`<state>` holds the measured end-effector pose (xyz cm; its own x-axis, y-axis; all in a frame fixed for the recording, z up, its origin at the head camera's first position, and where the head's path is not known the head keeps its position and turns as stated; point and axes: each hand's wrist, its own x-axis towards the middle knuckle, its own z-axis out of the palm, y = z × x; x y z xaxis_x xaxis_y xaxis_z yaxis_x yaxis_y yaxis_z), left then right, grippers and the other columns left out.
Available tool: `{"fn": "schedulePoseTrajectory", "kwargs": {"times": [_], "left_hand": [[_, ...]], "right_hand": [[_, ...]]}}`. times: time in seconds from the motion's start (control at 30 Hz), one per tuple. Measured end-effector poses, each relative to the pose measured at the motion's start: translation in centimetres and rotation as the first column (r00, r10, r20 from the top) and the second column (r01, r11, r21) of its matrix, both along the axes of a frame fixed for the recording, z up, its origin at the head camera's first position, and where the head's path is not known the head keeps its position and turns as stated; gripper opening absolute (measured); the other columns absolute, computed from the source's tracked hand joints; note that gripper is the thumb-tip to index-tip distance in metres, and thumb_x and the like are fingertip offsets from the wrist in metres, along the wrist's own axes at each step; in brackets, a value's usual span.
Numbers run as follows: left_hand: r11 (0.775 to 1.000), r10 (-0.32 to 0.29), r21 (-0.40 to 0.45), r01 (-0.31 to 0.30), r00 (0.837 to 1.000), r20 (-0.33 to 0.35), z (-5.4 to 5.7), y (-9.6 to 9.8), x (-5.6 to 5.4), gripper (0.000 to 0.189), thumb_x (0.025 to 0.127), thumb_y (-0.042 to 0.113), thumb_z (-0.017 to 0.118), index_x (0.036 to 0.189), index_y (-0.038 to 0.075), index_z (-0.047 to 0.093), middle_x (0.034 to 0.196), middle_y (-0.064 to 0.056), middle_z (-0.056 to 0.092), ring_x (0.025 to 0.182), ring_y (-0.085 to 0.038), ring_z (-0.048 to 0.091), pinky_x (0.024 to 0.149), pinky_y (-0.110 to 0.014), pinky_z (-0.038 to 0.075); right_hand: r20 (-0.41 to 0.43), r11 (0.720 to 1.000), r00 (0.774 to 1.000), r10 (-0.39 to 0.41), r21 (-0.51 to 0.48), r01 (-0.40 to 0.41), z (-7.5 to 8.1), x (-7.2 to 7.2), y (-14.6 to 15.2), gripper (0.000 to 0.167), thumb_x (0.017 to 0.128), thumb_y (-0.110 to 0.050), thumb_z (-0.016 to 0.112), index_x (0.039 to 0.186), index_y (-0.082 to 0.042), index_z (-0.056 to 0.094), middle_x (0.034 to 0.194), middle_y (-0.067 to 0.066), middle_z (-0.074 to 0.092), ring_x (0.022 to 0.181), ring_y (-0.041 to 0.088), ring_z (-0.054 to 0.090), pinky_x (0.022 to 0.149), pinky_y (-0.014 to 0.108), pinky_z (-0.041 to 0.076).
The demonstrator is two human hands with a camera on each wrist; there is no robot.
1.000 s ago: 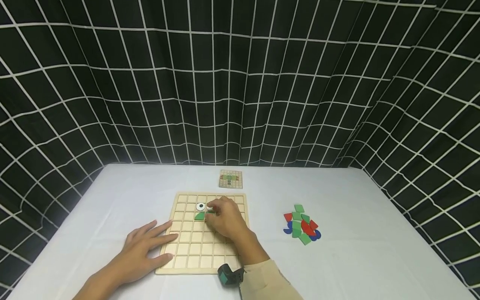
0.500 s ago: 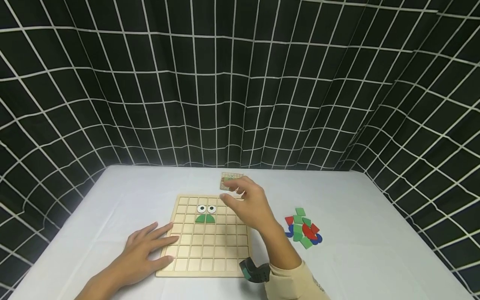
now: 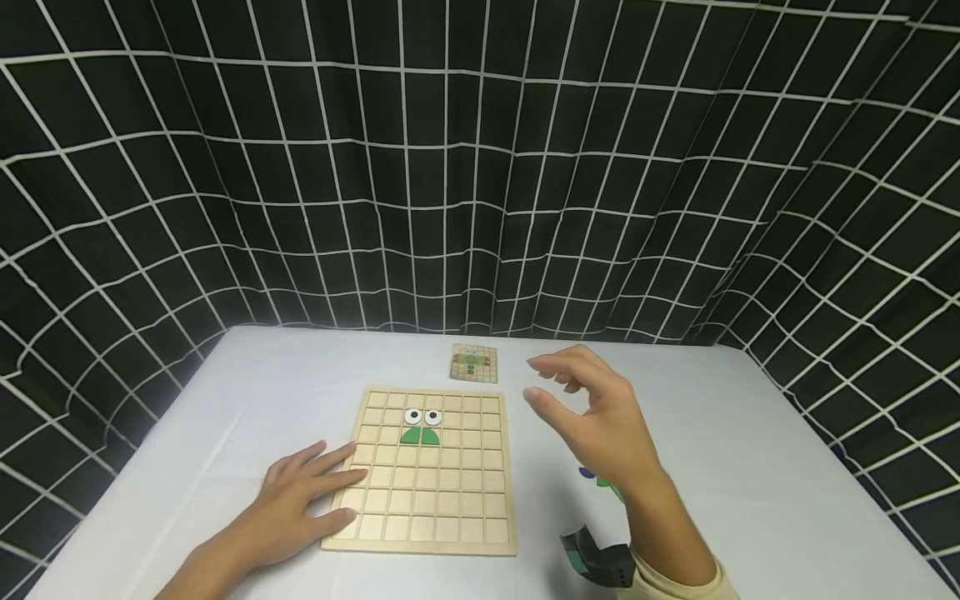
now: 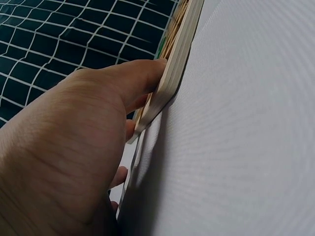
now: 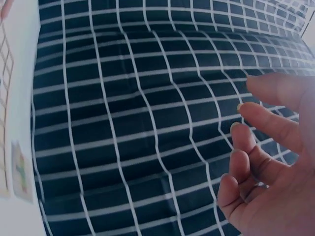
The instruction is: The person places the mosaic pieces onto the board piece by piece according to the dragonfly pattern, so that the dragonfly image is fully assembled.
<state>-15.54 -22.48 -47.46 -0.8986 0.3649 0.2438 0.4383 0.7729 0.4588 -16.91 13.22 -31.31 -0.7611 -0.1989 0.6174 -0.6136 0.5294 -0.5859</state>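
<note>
A square wooden grid board [image 3: 450, 504] lies on the white table. Near its top, two white eye discs [image 3: 423, 417] sit side by side in neighbouring cells, and two green quarter-round pieces [image 3: 420, 436] fill the cells just below them. My left hand [image 3: 288, 504] rests with spread fingers on the board's left edge; the left wrist view shows its thumb on the rim [image 4: 170, 78]. To the right of the board my right hand [image 3: 592, 412] is in the air, thumb and fingers apart, holding nothing. Below it, the pile of coloured pieces [image 3: 587, 472] is mostly hidden by the hand and forearm.
A small pattern card [image 3: 474, 363] with a coloured figure on a grid lies beyond the board. Behind the table hangs a black curtain [image 3: 480, 183] with white grid lines. A dark device [image 3: 596, 558] is strapped at the right wrist.
My right hand has let go of the second eye disc, lifted off the board and moved right, over the loose pieces. My left hand has stayed on the board's edge.
</note>
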Motion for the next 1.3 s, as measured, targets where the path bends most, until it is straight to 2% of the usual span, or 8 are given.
{"fn": "schedulePoseTrajectory", "kwargs": {"times": [0.27, 0.5, 0.7, 0.8, 1.0, 1.13, 1.3], "left_hand": [[1.000, 0.000, -0.001, 0.000, 1.000, -0.001, -0.2, 0.0, -0.1, 0.041, 0.082, 0.051, 0.064, 0.121, 0.040, 0.060, 0.144, 0.007, 0.043, 0.135, -0.034, 0.030, 0.102, -0.055, 0.016], [1.000, 0.009, -0.009, -0.008, 1.000, 0.022, -0.1, 0.2, -0.1, 0.042, 0.082, 0.051, 0.063, 0.121, 0.039, 0.059, 0.145, 0.008, 0.042, 0.136, -0.034, 0.029, 0.104, -0.056, 0.015], [1.000, 0.008, -0.010, -0.008, 1.000, 0.016, 0.2, 0.1, 0.0, 0.042, 0.082, 0.051, 0.063, 0.121, 0.038, 0.060, 0.145, 0.007, 0.042, 0.136, -0.035, 0.029, 0.104, -0.057, 0.015], [1.000, 0.008, -0.010, -0.008, 1.000, 0.018, 0.2, 0.1, 0.0, 0.041, 0.082, 0.051, 0.063, 0.121, 0.039, 0.060, 0.145, 0.007, 0.042, 0.136, -0.034, 0.029, 0.104, -0.057, 0.015], [1.000, 0.008, -0.012, -0.008, 1.000, 0.014, 0.1, 0.2, 0.0, 0.041, 0.081, 0.050, 0.064, 0.120, 0.038, 0.061, 0.145, 0.007, 0.043, 0.135, -0.035, 0.030, 0.103, -0.056, 0.016], [1.000, 0.010, -0.014, -0.010, 1.000, 0.014, 0.1, 0.2, 0.0, 0.041, 0.081, 0.050, 0.064, 0.120, 0.039, 0.061, 0.145, 0.007, 0.043, 0.135, -0.034, 0.030, 0.103, -0.056, 0.015], [1.000, 0.010, -0.015, -0.010, 1.000, 0.016, 0.2, 0.2, 0.0, 0.041, 0.081, 0.050, 0.064, 0.120, 0.039, 0.060, 0.145, 0.007, 0.042, 0.135, -0.035, 0.030, 0.103, -0.056, 0.015]], "right_hand": [[-0.075, 1.000, 0.997, 0.009, 0.010, -0.008, -0.3, 0.0, 4.2, 0.036, 0.074, 0.004, 0.073, 0.108, -0.008, 0.067, 0.100, -0.004, 0.063, 0.092, 0.009, 0.051, 0.078, 0.017, 0.043], [0.011, 0.997, 0.998, 0.066, -0.031, -0.066, -1.8, -0.6, 8.0, 0.038, 0.073, 0.013, 0.069, 0.109, 0.000, 0.065, 0.101, -0.006, 0.061, 0.097, 0.011, 0.053, 0.082, 0.016, 0.044], [0.050, 0.995, 0.994, 0.093, -0.049, -0.091, -3.9, -1.5, 10.4, 0.035, 0.077, 0.014, 0.065, 0.109, 0.001, 0.064, 0.098, -0.004, 0.060, 0.090, 0.014, 0.049, 0.079, 0.016, 0.044], [0.105, 0.997, 0.992, 0.070, -0.050, -0.065, -4.9, -2.0, 11.2, 0.031, 0.081, 0.009, 0.064, 0.110, -0.001, 0.064, 0.096, -0.002, 0.060, 0.089, 0.015, 0.048, 0.076, 0.016, 0.044], [0.210, 0.999, 0.977, -0.034, -0.009, 0.036, -6.9, -2.8, 12.6, 0.026, 0.085, -0.005, 0.065, 0.111, -0.008, 0.065, 0.097, 0.004, 0.062, 0.089, 0.011, 0.050, 0.073, 0.017, 0.045], [0.282, 0.995, 0.954, -0.100, 0.032, 0.095, -8.4, -3.4, 13.6, 0.025, 0.088, -0.013, 0.064, 0.113, -0.012, 0.065, 0.099, 0.008, 0.063, 0.089, 0.007, 0.051, 0.073, 0.016, 0.046], [0.366, 0.989, 0.919, -0.144, 0.075, 0.125, -10.2, -4.0, 14.9, 0.027, 0.090, -0.021, 0.063, 0.115, -0.011, 0.064, 0.100, 0.007, 0.062, 0.087, 0.007, 0.053, 0.072, 0.016, 0.049]]}}
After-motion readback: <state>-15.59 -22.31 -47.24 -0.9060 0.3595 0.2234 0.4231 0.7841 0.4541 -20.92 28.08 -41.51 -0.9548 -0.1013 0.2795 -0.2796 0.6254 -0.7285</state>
